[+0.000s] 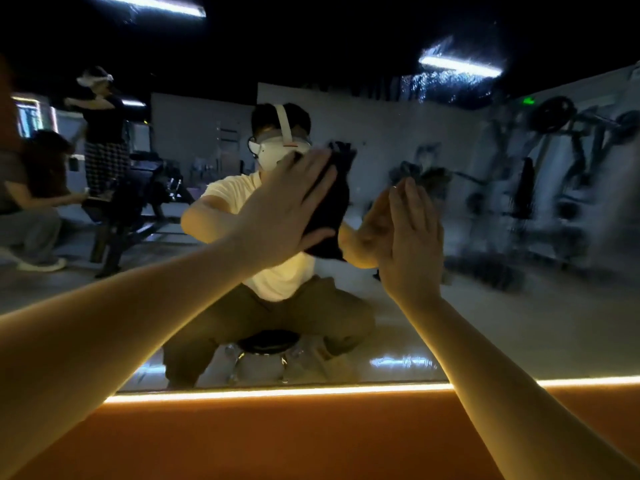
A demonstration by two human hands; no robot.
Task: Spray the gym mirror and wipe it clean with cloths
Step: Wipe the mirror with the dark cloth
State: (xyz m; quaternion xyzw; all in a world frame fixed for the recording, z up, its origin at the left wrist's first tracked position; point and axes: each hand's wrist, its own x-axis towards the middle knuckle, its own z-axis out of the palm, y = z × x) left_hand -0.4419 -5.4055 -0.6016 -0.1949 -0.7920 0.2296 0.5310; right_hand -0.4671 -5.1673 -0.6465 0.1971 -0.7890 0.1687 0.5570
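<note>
Because wiping glass calls for broad, even pressure, the left hand (pixel 294 209) lay spread flat with its fingers straight, pinning a dark cloth (pixel 332 202) against the mirror (pixel 519 306) rather than gripping it. Most of the cloth sat under the palm; its free part bunched out from beneath the fingertips toward one o'clock and hung past the thumb toward four o'clock. At three o'clock from that hand, near but apart, the right hand (pixel 414 244) also rested open and flat on the glass, fingers together and pointing to twelve o'clock, holding nothing that could be seen; it looked to be bracing the body while the other hand worked. No second cloth or spray bottle was in view.

Outward from the hands, the mirror filled the scene. Toward two o'clock its surface showed wet streaks and droplets across the reflected ceiling lights and gym machines, so that stretch seemed sprayed but not yet wiped. At six o'clock a glowing light strip (pixel 277 392) ran along the mirror's lower edge, above an orange ledge (pixel 311 441).
</note>
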